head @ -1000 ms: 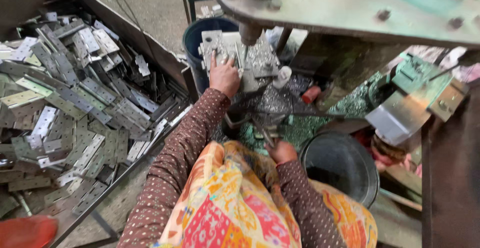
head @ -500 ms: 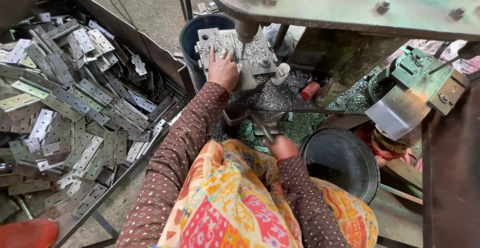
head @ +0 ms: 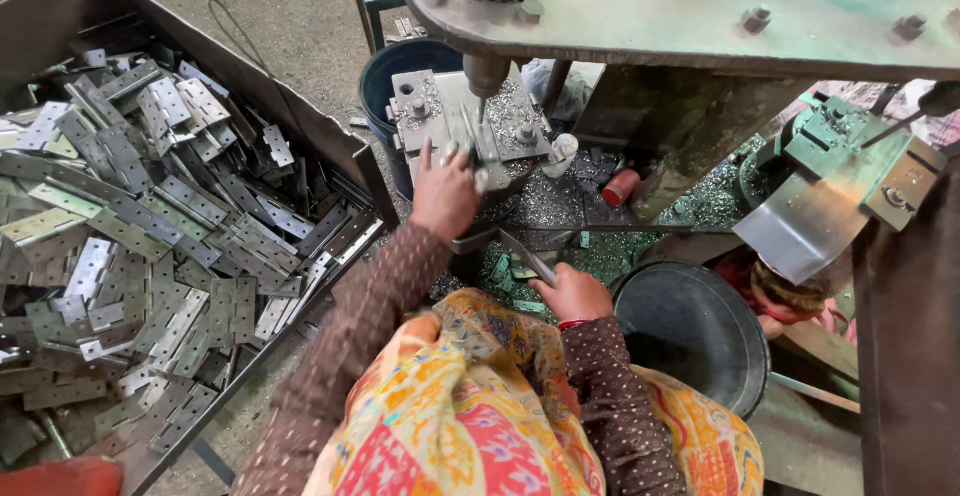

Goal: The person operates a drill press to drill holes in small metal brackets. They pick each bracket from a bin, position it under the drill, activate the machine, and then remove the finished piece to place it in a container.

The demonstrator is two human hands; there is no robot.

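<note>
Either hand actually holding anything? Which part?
Left hand presses a metal piece onto the drill jig, fingers on its near end. Right hand grips the lower end of a flat metal strip. How tightly either holds cannot be told.

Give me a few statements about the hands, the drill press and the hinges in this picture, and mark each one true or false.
1. The left hand rests on the metal fixture plate under the drill bit. True.
2. The right hand is raised high above the press. False: it sits low, near the lap, gripping a thin metal lever.
3. The tray on the left is heaped with flat metal hinges. True.
4. The black round pan is full of hinges. False: it looks empty.
5. A blue bucket stands behind the fixture plate. True.
</note>
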